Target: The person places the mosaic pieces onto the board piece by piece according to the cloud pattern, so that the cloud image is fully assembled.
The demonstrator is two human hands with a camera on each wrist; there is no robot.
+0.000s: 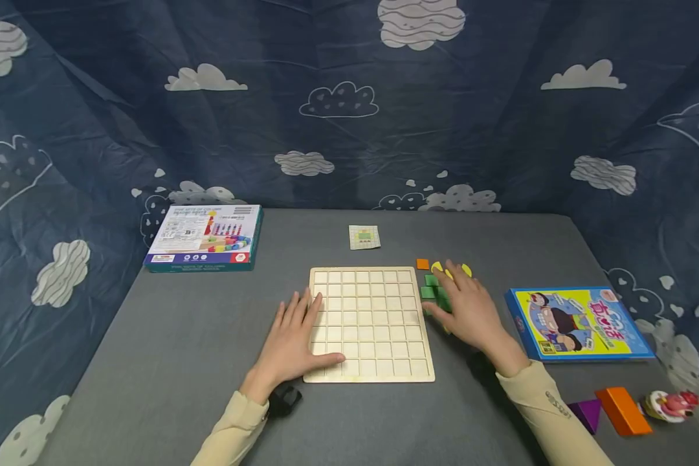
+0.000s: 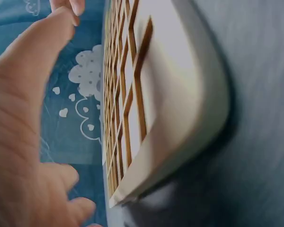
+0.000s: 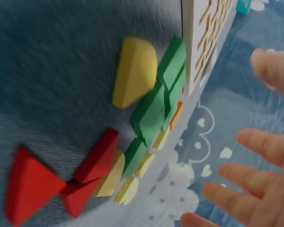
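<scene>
A pale wooden grid board (image 1: 371,317) lies flat in front of the person. The left hand (image 1: 291,336) spreads over its left side, thumb pointing right; in the left wrist view the board's rounded corner (image 2: 180,94) shows close up. Right of the board, the right hand (image 1: 468,310) is held with straight fingers over a cluster of small blocks, gripping none of them. Among these are green blocks (image 3: 151,113), a yellow half-round block (image 3: 135,71), red triangular blocks (image 3: 31,187) and an orange square (image 1: 422,264). In the head view the right hand hides part of the cluster.
A small patterned card (image 1: 364,237) lies beyond the board. One flat box (image 1: 204,238) sits at the back left, a blue and yellow box (image 1: 579,323) at the right. Near the right front are a purple triangular block (image 1: 587,414), an orange block (image 1: 623,411) and a small figurine (image 1: 671,406).
</scene>
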